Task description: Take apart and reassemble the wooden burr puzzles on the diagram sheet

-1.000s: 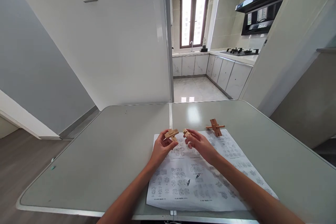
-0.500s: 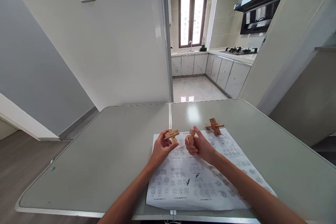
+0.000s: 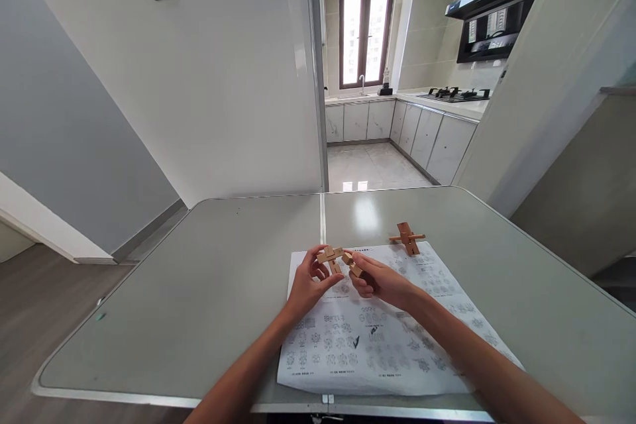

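My left hand (image 3: 307, 283) is closed on a light wooden puzzle assembly (image 3: 330, 256), several notched bars joined crosswise. Close on its right, my right hand (image 3: 380, 278) pinches a single notched wooden puzzle piece (image 3: 353, 265), tilted with its upper end toward the assembly. Whether the two touch I cannot tell. Both hands are above a large printed sheet (image 3: 348, 338) with rows of small diagrams. Beyond the right hand, a darker wooden puzzle assembly (image 3: 408, 238) with a thin crossing stick lies at the sheet's far edge.
The grey-green table (image 3: 199, 305) has a metal rim and a seam down its middle. A tiny green bit (image 3: 101, 316) lies near its left edge. Past the table are a white wall (image 3: 238, 79) and a kitchen with a stove (image 3: 454, 95).
My right hand has turned the wooden piece from upright to tilted and brought it left, close to the assembly. My left hand has shifted slightly right, still holding the assembly.
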A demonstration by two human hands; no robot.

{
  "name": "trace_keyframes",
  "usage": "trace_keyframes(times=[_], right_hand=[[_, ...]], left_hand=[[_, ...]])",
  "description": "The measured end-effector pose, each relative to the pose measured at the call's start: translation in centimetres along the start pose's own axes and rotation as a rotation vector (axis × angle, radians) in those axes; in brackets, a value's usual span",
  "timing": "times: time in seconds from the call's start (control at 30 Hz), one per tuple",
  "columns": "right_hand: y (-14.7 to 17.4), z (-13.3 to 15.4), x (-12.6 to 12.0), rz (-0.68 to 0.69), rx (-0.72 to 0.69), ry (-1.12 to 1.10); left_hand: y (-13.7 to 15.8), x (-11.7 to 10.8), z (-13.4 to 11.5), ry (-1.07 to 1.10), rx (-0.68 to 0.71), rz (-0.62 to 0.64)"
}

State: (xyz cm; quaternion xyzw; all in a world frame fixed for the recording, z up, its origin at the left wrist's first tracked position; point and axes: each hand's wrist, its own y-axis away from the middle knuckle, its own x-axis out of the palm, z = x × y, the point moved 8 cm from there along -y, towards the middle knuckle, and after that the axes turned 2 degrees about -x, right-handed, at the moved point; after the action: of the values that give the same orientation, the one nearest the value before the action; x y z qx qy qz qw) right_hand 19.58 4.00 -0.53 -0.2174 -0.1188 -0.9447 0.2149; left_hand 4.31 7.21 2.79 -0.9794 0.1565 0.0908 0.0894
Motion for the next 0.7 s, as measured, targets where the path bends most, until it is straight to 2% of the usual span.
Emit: trace_keyframes(times=[0.3, 0.47, 0.7], right_hand=[[0.3, 0.3, 1.3, 0.159, 0.013, -0.029], [-0.3, -0.3, 0.5, 0.061, -0.023, 0.009], [-0.5, 0.0, 1.0, -0.018, -0.123, 0.122]], left_hand=[[0.2, 0.2, -0.2, -0.032, 0.026, 0.012], [0.5, 0.7, -0.4, -0.111, 0.077, 0.061], [0.8, 0.9, 0.0, -0.199, 0.174, 0.069]])
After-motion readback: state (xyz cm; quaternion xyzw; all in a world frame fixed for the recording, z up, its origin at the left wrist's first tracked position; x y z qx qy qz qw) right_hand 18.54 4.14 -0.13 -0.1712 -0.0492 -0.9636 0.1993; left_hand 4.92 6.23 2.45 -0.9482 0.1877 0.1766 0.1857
